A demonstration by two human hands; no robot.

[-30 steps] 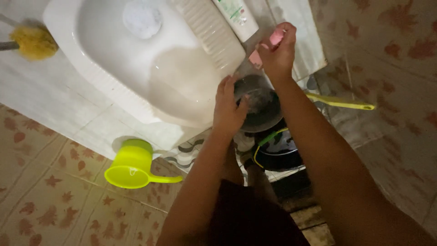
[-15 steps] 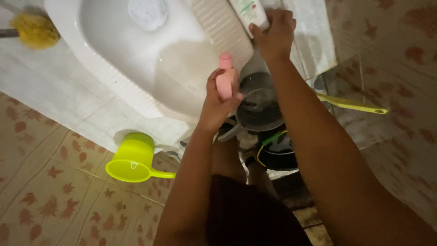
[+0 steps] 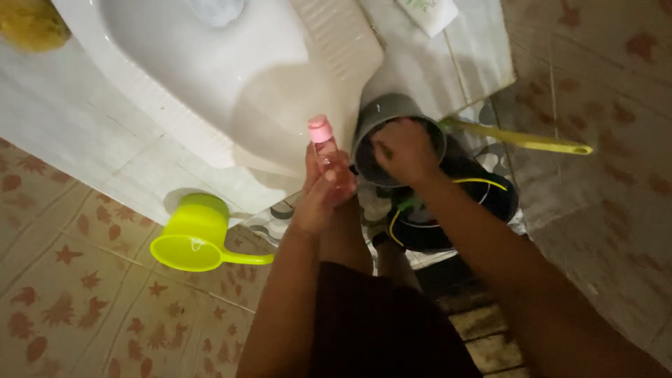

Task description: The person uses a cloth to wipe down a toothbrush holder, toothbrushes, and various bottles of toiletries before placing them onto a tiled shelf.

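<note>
While the left hand [image 3: 318, 192] stays clamped round a small clear bottle w/ pink cap [image 3: 326, 150], held upright just at 9 o'clock of the grey bucket [image 3: 392, 115], the right hand [image 3: 402, 150] sits closed over the bucket's mouth, fingers curled; can't tell what, if anything, it grips inside. Step in hand looks like working w/ the bottle at the bucket beside the white squat pan [image 3: 231, 77]. Next move prob needs the cap off, so a free right hand. Vs 0.5 s ago: right hand has dropped from the white tube [image 3: 427, 12] at 12 o'clock down to the bucket; bottle barely moved. Lime dipper [image 3: 196, 238] lies at 8 o'clock.
</note>
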